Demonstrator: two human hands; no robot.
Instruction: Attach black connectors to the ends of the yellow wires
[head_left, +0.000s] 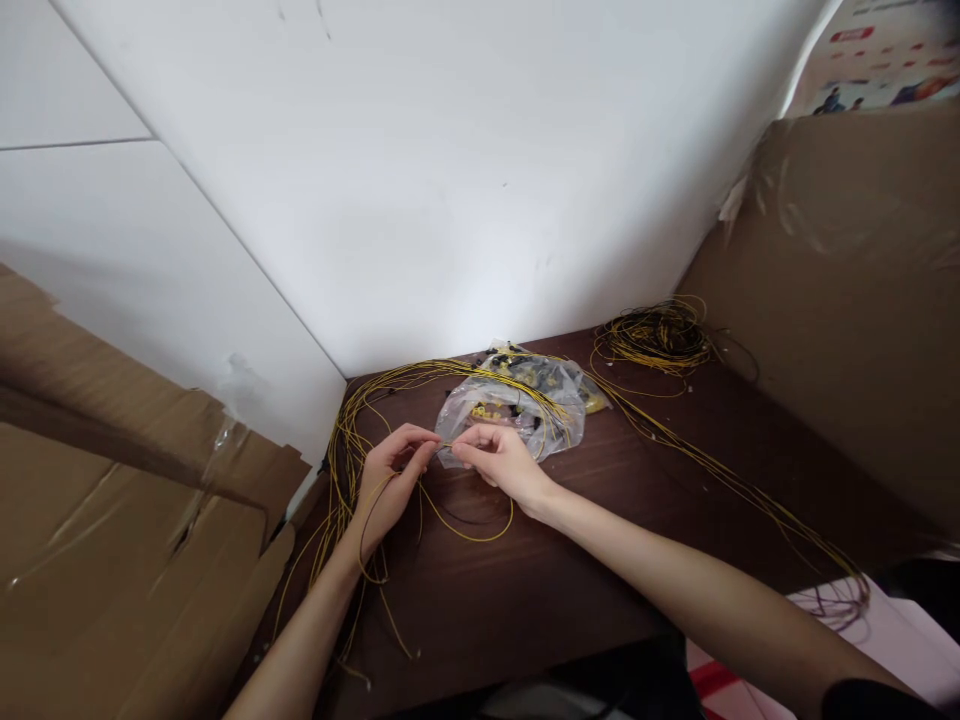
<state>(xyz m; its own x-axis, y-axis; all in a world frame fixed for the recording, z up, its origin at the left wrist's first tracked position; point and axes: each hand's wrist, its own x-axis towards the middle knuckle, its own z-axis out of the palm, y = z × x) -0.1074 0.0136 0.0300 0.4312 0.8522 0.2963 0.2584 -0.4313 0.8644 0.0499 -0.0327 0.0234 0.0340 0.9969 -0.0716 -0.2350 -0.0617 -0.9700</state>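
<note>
- Dark brown table (480, 610) is under my work, with a white wall (450, 200) standing behind it and cardboard at both sides.
- Thin wire (445, 446), the piece I hold, is above the table, between the fingertips of my two hands, at the near edge of the plastic bag.
- My left hand (384, 487) is nearly closed: thumb and forefinger pinch the wire. My right hand (504, 462) also pinches it, with the other fingers curled. What exactly is at the wire end, I cannot tell; it is too small.
- Yellow and dark wire loops (480, 539) hang below my hands, and one curve crosses my left wrist.
- Clear plastic bag (574, 400) lies just beyond my fingertips, with small yellow and black pieces (491, 410) in it.
- Large wire bundle (345, 450) bends around at the left, close by my left forearm, and its upper part lies across the bag, so it crowds this side.
- Tangled wire coil (660, 335) rests at the back right; long wires (720, 465) run from near the bag toward the pink material (904, 640) at lower right.
- Cardboard sheets (90, 590) are at the left, and a big cardboard box (847, 260) closes the right side.
</note>
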